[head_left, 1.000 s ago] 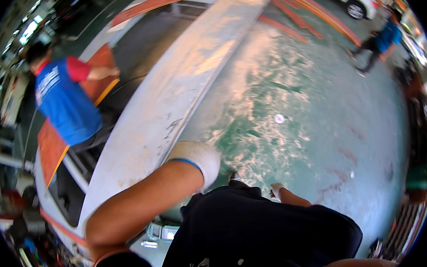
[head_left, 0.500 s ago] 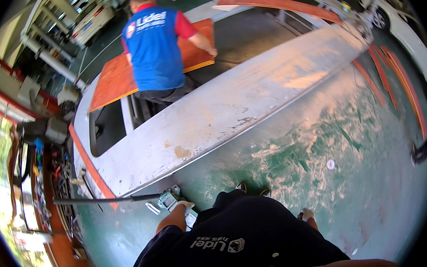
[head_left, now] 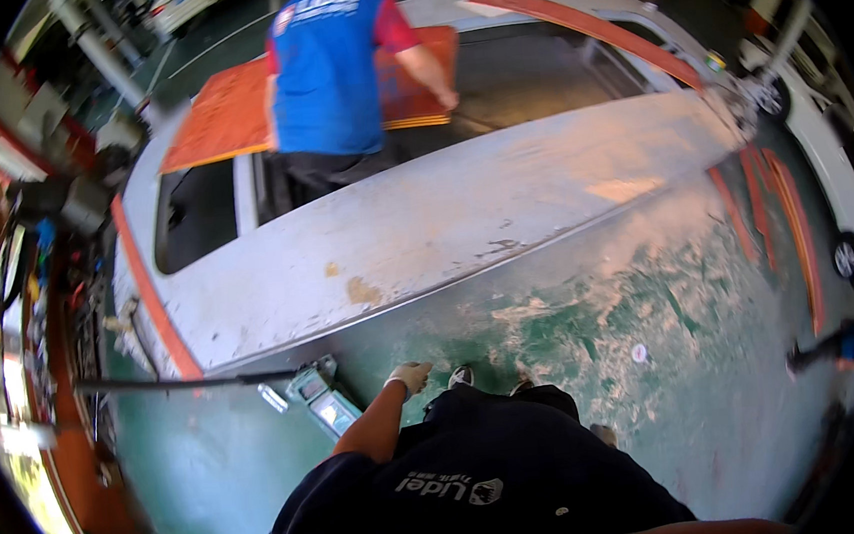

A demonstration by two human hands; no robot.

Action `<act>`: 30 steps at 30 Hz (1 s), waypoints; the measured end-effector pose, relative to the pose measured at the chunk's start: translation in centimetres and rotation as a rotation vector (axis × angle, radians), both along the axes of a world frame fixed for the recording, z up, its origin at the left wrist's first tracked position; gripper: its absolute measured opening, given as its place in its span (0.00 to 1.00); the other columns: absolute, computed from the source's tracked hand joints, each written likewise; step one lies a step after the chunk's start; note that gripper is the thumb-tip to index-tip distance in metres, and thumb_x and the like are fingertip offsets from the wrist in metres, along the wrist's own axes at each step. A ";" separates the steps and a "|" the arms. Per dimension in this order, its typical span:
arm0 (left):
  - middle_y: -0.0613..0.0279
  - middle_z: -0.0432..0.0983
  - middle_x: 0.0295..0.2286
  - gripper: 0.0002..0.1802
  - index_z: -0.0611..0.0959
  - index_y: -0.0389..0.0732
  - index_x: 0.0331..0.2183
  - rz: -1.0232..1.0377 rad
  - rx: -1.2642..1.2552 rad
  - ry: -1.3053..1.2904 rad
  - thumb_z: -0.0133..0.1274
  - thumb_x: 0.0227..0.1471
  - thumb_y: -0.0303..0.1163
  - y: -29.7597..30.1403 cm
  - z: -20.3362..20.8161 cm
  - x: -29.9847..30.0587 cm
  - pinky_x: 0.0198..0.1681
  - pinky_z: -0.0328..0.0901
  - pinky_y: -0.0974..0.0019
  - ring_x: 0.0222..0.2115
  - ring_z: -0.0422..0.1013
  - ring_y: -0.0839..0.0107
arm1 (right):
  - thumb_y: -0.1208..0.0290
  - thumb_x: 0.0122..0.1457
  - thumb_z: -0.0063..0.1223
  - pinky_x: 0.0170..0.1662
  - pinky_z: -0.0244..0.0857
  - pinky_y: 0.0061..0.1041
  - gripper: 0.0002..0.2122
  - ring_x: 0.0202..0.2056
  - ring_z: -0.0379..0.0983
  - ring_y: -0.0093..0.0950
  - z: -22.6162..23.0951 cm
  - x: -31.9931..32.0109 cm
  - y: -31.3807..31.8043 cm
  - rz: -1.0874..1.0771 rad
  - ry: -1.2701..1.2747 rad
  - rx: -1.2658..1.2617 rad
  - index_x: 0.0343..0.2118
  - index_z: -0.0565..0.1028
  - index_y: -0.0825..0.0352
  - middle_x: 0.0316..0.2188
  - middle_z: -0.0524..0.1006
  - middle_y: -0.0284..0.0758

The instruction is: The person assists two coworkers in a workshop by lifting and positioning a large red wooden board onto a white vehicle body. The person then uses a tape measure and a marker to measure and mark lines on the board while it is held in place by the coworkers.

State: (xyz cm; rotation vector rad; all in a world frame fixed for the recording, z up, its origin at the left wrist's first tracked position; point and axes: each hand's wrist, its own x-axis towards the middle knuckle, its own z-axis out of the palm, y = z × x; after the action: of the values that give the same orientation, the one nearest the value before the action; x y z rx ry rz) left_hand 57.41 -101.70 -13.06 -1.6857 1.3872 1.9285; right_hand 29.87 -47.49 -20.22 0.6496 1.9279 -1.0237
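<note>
My left hand, in a pale glove, hangs low in front of my dark shirt, above the green floor. Nothing can be made out in it, and blur hides how its fingers lie. Nearest to it is a teal boxy machine with a long dark pole, a gap between hand and machine. My right hand shows only as a pale gloved patch beside my shirt; its fingers are hidden. Ahead stretches a large pale panelled structure with scuffed, patchy paint and wide openings.
A co-worker in a blue and red shirt stands within the structure beside an orange-red board. Long red strips lie on the right, near a white car. Pale dust streaks the floor. Someone's leg shows far right.
My left hand has moved from in front of the teal machine to a spot right of it. The view has shifted, and my right hand is now more hidden behind my shirt.
</note>
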 end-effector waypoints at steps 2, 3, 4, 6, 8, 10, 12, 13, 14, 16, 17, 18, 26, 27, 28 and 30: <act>0.63 0.74 0.25 0.22 0.81 0.39 0.40 0.046 0.056 0.043 0.55 0.54 0.48 -0.7 -1.8 1.0 0.25 0.67 0.64 0.23 0.71 0.69 | 0.70 0.56 0.49 0.25 0.71 0.39 0.08 0.21 0.74 0.37 4.2 -1.2 -3.3 -0.055 0.010 -0.101 0.30 0.73 0.70 0.21 0.74 0.40; 0.62 0.75 0.25 0.22 0.80 0.39 0.41 0.056 0.074 0.047 0.56 0.54 0.48 -1.1 -2.7 1.2 0.25 0.67 0.64 0.24 0.72 0.68 | 0.70 0.57 0.48 0.23 0.71 0.38 0.07 0.19 0.74 0.36 5.5 -1.5 -4.0 -0.076 0.024 -0.126 0.30 0.73 0.70 0.20 0.73 0.40; 0.61 0.75 0.25 0.21 0.80 0.39 0.40 0.089 0.056 0.006 0.56 0.54 0.47 -0.8 -2.6 0.8 0.24 0.67 0.63 0.23 0.72 0.68 | 0.71 0.57 0.48 0.21 0.71 0.37 0.07 0.18 0.73 0.36 6.8 -2.1 -4.2 -0.093 0.038 -0.132 0.31 0.72 0.71 0.19 0.72 0.39; 0.62 0.72 0.23 0.17 0.79 0.39 0.35 0.157 0.053 -0.088 0.56 0.55 0.45 -0.1 -1.6 1.2 0.22 0.65 0.64 0.20 0.69 0.69 | 0.72 0.59 0.48 0.23 0.70 0.41 0.06 0.20 0.73 0.37 8.6 -2.6 -4.8 -0.177 0.087 -0.063 0.31 0.72 0.71 0.22 0.72 0.40; 0.64 0.65 0.19 0.15 0.73 0.42 0.26 0.229 0.127 -0.195 0.56 0.56 0.41 0.1 -1.2 1.5 0.18 0.59 0.65 0.15 0.62 0.71 | 0.71 0.59 0.50 0.23 0.72 0.39 0.09 0.21 0.74 0.37 7.8 -3.8 -3.4 -0.192 0.094 -0.100 0.35 0.72 0.72 0.24 0.73 0.40; 0.65 0.61 0.17 0.16 0.70 0.43 0.23 0.308 0.207 -0.318 0.55 0.57 0.39 0.3 -1.4 2.9 0.16 0.55 0.65 0.13 0.58 0.71 | 0.71 0.59 0.51 0.24 0.72 0.39 0.09 0.21 0.74 0.37 7.7 -4.4 -3.5 -0.208 0.095 -0.109 0.36 0.72 0.73 0.24 0.73 0.40; 0.65 0.62 0.18 0.15 0.70 0.43 0.24 0.335 0.249 -0.369 0.54 0.57 0.40 0.9 -1.3 3.0 0.16 0.56 0.65 0.14 0.58 0.71 | 0.71 0.58 0.51 0.24 0.72 0.38 0.09 0.21 0.74 0.37 7.2 -5.3 -2.7 -0.226 0.089 -0.129 0.35 0.72 0.73 0.24 0.73 0.40; 0.65 0.63 0.18 0.15 0.71 0.42 0.25 0.344 0.252 -0.382 0.54 0.57 0.40 1.1 -1.2 3.0 0.17 0.56 0.64 0.14 0.59 0.71 | 0.71 0.59 0.51 0.24 0.71 0.38 0.09 0.21 0.74 0.37 6.9 -5.5 -2.1 -0.243 0.083 -0.131 0.34 0.73 0.73 0.24 0.73 0.40; 0.64 0.63 0.19 0.15 0.71 0.42 0.26 0.344 0.257 -0.387 0.53 0.58 0.40 1.6 -1.3 2.7 0.17 0.56 0.64 0.15 0.59 0.71 | 0.71 0.59 0.51 0.24 0.71 0.38 0.09 0.21 0.74 0.36 6.5 -5.9 -1.3 -0.258 0.076 -0.133 0.34 0.73 0.73 0.24 0.73 0.40; 0.64 0.64 0.20 0.14 0.72 0.41 0.27 0.326 0.256 -0.361 0.53 0.58 0.40 2.9 -0.6 0.3 0.17 0.56 0.64 0.15 0.60 0.71 | 0.71 0.59 0.51 0.24 0.71 0.39 0.09 0.21 0.74 0.37 5.4 -6.7 0.5 -0.278 0.049 -0.120 0.34 0.72 0.73 0.24 0.73 0.40; 0.64 0.65 0.20 0.14 0.72 0.41 0.27 0.303 0.250 -0.332 0.52 0.58 0.40 3.4 -0.4 -1.5 0.18 0.56 0.64 0.16 0.60 0.71 | 0.71 0.59 0.51 0.23 0.70 0.39 0.09 0.22 0.74 0.37 5.0 -6.8 1.7 -0.287 0.031 -0.105 0.34 0.72 0.74 0.24 0.73 0.41; 0.63 0.65 0.21 0.14 0.72 0.41 0.28 0.279 0.227 -0.291 0.52 0.58 0.40 3.9 0.2 -3.7 0.18 0.56 0.64 0.16 0.60 0.71 | 0.71 0.59 0.51 0.23 0.70 0.39 0.09 0.22 0.74 0.37 4.5 -7.3 2.8 -0.285 0.009 -0.095 0.34 0.72 0.74 0.24 0.73 0.41; 0.59 0.78 0.32 0.23 0.80 0.36 0.44 -0.141 -0.131 -0.006 0.55 0.56 0.45 10.9 7.9 -22.9 0.33 0.70 0.64 0.29 0.74 0.69 | 0.68 0.61 0.50 0.25 0.71 0.42 0.10 0.24 0.74 0.40 -0.2 -12.9 11.5 -0.438 -0.284 -0.012 0.40 0.71 0.69 0.27 0.73 0.43; 0.60 0.78 0.32 0.24 0.79 0.36 0.45 -0.170 -0.156 0.009 0.55 0.56 0.46 11.2 8.6 -23.7 0.33 0.70 0.64 0.29 0.74 0.69 | 0.68 0.61 0.50 0.25 0.71 0.42 0.08 0.24 0.74 0.38 0.1 -14.3 11.3 -0.414 -0.277 -0.009 0.38 0.71 0.68 0.26 0.73 0.42; 0.60 0.78 0.32 0.25 0.79 0.36 0.46 -0.196 -0.175 0.041 0.55 0.56 0.46 11.5 8.8 -24.5 0.34 0.70 0.64 0.29 0.74 0.70 | 0.69 0.61 0.50 0.24 0.71 0.42 0.08 0.23 0.74 0.38 0.1 -15.8 11.7 -0.418 -0.225 -0.028 0.37 0.71 0.67 0.25 0.73 0.41; 0.61 0.78 0.33 0.25 0.80 0.36 0.45 -0.221 -0.167 0.011 0.54 0.55 0.48 12.1 9.1 -26.2 0.34 0.69 0.65 0.30 0.74 0.71 | 0.69 0.60 0.49 0.23 0.70 0.41 0.07 0.22 0.74 0.37 -0.2 -18.8 12.1 -0.430 -0.159 -0.073 0.36 0.70 0.67 0.24 0.72 0.40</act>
State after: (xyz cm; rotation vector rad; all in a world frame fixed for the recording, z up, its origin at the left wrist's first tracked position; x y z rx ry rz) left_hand 31.17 -89.57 -4.00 -1.5161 1.7008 1.7461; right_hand 11.03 -35.35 -20.45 1.1005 1.6390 -1.2549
